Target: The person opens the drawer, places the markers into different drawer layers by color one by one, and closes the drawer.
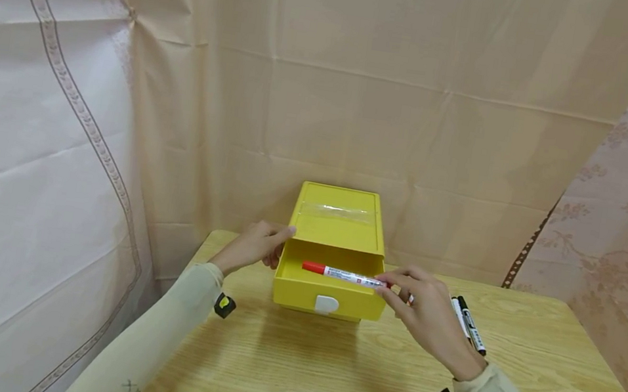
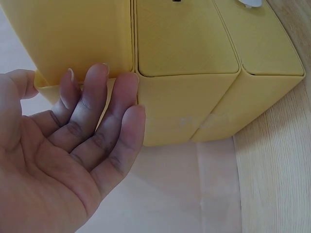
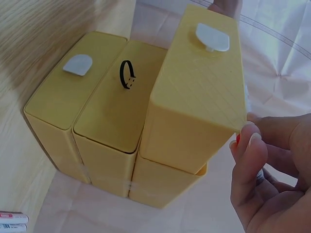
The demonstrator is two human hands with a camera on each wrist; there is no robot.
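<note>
A yellow drawer cabinet (image 1: 340,226) has its top drawer (image 1: 301,295) pulled out toward me. My left hand (image 1: 254,246) rests against the cabinet's left side, thumb at the top edge; in the left wrist view its loosely bent fingers (image 2: 125,114) touch the side wall near the drawer's edge. Over the open drawer, my right hand (image 1: 421,306) pinches a red-capped marker (image 1: 342,274) by its far end from the cap. The marker lies nearly level, cap pointing left. From the right wrist, the right hand (image 3: 272,170) hides most of it, beside the drawer's front corner.
On the wooden table (image 1: 531,357), a black marker (image 1: 472,326) and a white marker (image 1: 460,315) lie right of the cabinet. Lower drawers show a black loop handle (image 3: 127,74) and a white pull tab (image 3: 77,64). Beige cloth (image 1: 363,96) hangs behind the table.
</note>
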